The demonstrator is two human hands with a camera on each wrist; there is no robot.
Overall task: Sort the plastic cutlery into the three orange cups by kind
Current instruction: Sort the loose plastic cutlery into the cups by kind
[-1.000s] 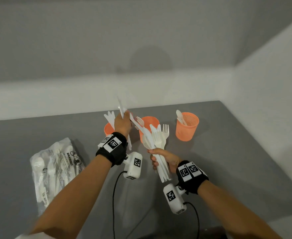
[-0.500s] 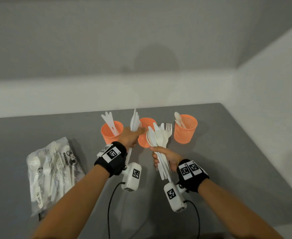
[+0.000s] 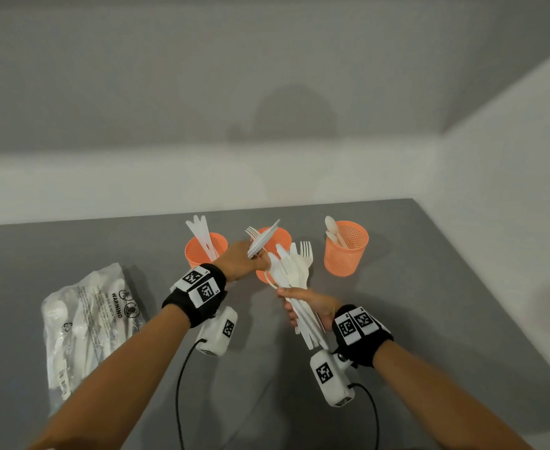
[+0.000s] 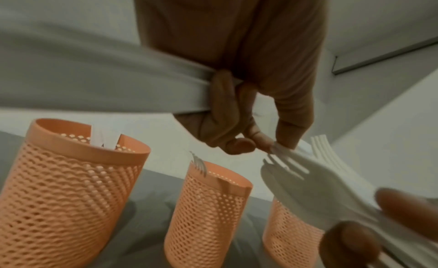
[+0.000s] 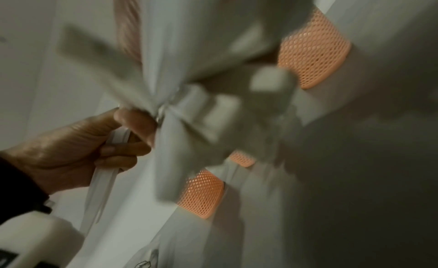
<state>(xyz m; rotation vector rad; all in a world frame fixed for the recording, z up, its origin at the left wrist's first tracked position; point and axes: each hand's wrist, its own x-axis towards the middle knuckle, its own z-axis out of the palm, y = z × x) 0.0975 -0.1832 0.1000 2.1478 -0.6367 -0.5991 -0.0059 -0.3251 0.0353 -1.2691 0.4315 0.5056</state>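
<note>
While the right hand (image 3: pixel 309 306) at lower centre of the head view clamps a fanned bundle of white plastic cutlery (image 3: pixel 291 274), the left hand (image 3: pixel 239 261) pinches one white knife (image 3: pixel 262 239) over the middle orange cup (image 3: pixel 280 237). Left cup (image 3: pixel 195 253) holds knives, right cup (image 3: pixel 348 251) spoons.
</note>
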